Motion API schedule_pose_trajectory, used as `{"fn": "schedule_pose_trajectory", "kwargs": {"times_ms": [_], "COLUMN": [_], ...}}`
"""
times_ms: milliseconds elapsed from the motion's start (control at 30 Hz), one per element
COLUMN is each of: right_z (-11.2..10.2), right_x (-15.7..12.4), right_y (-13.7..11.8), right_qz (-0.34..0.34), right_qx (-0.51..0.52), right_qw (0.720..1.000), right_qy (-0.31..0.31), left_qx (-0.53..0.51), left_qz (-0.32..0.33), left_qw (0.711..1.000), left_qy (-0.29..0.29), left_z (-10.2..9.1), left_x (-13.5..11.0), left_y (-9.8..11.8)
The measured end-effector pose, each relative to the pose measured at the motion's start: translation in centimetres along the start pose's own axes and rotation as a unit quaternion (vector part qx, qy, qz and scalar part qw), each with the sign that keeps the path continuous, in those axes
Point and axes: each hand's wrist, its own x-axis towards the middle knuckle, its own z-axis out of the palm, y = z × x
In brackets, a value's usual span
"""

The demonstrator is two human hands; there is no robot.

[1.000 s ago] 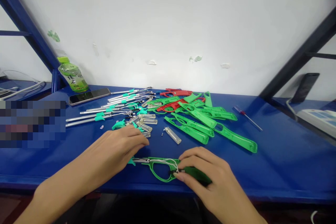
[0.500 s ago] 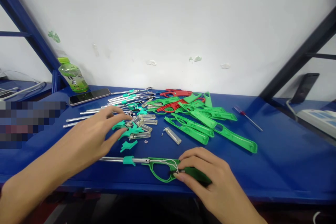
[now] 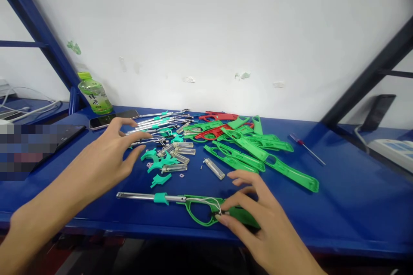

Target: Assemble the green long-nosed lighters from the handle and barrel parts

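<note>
A green lighter shell half [image 3: 201, 221] lies at the table's front edge, with a silver metal tube [image 3: 135, 196] running left from it. A teal trigger piece [image 3: 160, 198] sits across the tube. White wires [image 3: 209, 200] lead to a small black igniter [image 3: 215, 213], which my right hand [image 3: 258, 219] pinches between thumb and finger over the shell; the palm hides the handle end. My left hand [image 3: 119, 150] is held above the table with thumb and fingers apart and nothing between them. Near it are loose teal triggers [image 3: 161, 179] and several more metal tubes [image 3: 151, 123].
Clear fuel tanks [image 3: 214, 168] lie mid-table. Behind are green shell halves [image 3: 287, 169] and red ones [image 3: 219, 117]. A screwdriver [image 3: 306, 149] lies at right; a green-capped bottle [image 3: 95, 96] and a phone [image 3: 112, 119] are at back left. A white wall [image 3: 206, 30] closes the back.
My left hand has drawn left, away from the teal triggers, with nothing in it. My right hand keeps its pinch on the igniter, one finger more raised. The view has shifted slightly.
</note>
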Motion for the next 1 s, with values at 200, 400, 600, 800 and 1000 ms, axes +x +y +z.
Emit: {"fn": "schedule_pose_trajectory", "kwargs": {"times_ms": [200,400,600,800,1000], "right_z": [0.0,0.0,-0.1,0.0,0.1], "right_x": [0.1,0.4,0.2,0.2,0.3], "right_y": [0.0,-0.2,-0.2,-0.2,0.0], "right_qz": [0.006,0.001,0.002,0.001,0.001], "right_qx": [-0.002,0.011,0.013,0.016,0.025], "right_qw": [1.0,1.0,1.0,1.0,1.0], "right_qy": [-0.005,-0.001,-0.004,-0.002,0.005], "left_qx": [-0.014,-0.058,-0.061,-0.049,-0.03], "left_qz": [-0.019,0.031,0.038,0.041,0.027], "left_qw": [0.998,0.991,0.988,0.989,0.989], "left_qy": [-0.063,-0.119,-0.134,-0.133,-0.143], "left_z": [-0.1,1.3,1.8,1.7,1.5], "left_x": [0.3,0.5,0.6,0.8,1.0], "left_y": [0.3,-0.3,-0.5,-0.5,-0.5]}}
